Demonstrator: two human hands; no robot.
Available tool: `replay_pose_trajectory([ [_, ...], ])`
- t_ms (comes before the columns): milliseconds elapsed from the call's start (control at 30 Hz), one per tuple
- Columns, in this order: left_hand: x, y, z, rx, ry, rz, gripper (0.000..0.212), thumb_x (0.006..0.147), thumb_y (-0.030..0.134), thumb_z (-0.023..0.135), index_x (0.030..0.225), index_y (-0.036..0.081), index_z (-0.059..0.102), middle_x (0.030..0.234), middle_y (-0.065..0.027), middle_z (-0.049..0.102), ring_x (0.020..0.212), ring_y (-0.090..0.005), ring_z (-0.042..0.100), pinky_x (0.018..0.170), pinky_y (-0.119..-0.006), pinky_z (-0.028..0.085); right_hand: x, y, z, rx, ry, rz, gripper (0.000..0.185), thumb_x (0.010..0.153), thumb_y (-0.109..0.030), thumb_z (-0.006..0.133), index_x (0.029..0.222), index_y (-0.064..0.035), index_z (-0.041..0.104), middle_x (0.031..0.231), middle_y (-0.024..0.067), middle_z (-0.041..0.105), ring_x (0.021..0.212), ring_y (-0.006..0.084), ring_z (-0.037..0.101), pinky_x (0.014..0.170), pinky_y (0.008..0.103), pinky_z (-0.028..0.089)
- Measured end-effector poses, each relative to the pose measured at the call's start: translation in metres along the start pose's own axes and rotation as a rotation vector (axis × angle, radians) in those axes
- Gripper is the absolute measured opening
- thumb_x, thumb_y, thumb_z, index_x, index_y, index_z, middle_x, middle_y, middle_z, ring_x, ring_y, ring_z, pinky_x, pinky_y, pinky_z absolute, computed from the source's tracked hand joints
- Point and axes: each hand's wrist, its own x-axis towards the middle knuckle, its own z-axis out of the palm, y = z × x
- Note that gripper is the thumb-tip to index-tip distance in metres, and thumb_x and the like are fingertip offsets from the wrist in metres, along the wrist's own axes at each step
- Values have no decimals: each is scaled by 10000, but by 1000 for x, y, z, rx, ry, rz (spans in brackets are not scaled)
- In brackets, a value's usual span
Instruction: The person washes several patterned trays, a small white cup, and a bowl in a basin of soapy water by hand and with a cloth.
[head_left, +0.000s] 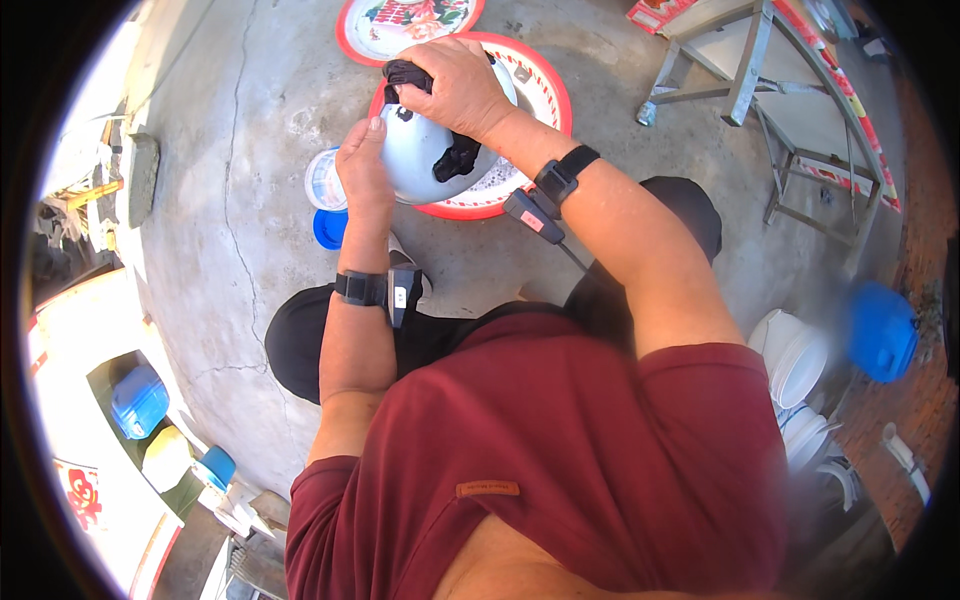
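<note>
A light-blue rounded vessel (416, 154) with black patches is tilted over a red-rimmed enamel basin (562, 97) of sudsy water. At the vessel's left edge is my left hand (365, 169), thumb upward; its fingers are partly hidden, and I cannot tell how firmly they hold. My right hand (459, 86) lies across the vessel's upper side, closed on a wrinkled black cloth (407, 73). Another black piece (456, 159) clings to the vessel below that hand; whether the two are joined is hidden. Both wrists carry black straps with small devices.
Beyond the basin lies a flowered enamel lid or tray (420, 26). A clear plastic tub (325, 180) and a blue lid (328, 229) are on the concrete floor at left. Metal-framed furniture (746, 67) stands at upper right; white buckets (791, 360) and a blue container (883, 330) sit lower right.
</note>
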Motion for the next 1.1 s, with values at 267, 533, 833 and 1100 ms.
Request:
replay_pose_trajectory([
  [267, 11, 10, -22, -474, 47, 135, 243, 965, 190, 460, 1079, -4, 552, 1085, -120, 617, 994, -241, 600, 902, -372, 467, -10, 75, -13, 613, 331, 739, 383, 820, -318, 570, 1046, -11, 608, 920, 142, 655, 842, 239, 596, 770, 350, 455],
  [533, 8, -8, -33, -281, -28, 119, 255, 988, 227, 458, 1083, 14, 561, 1079, -61, 594, 1003, -132, 537, 896, -312, 422, -1, 57, -45, 684, 294, 590, 296, 803, -264, 627, 942, -4, 641, 817, 16, 611, 743, 118, 531, 688, 273, 445],
  [833, -1, 24, -11, 278, -57, 41, 239, 958, 211, 530, 989, -4, 629, 851, -68, 646, 748, -114, 557, 686, -288, 458, 1, 12, -57, 135, -120, 141, 355, 715, -293, 656, 1023, -117, 649, 878, 114, 679, 798, 276, 650, 714, 358, 514],
  [1100, -7, 9, 8, 592, -43, 102, 227, 926, 221, 581, 967, 6, 640, 782, -86, 632, 709, -120, 532, 682, -271, 446, -2, 4, -25, 18, -191, -176, 295, 684, -289, 652, 930, -126, 643, 815, 74, 649, 810, 267, 628, 727, 394, 494],
])
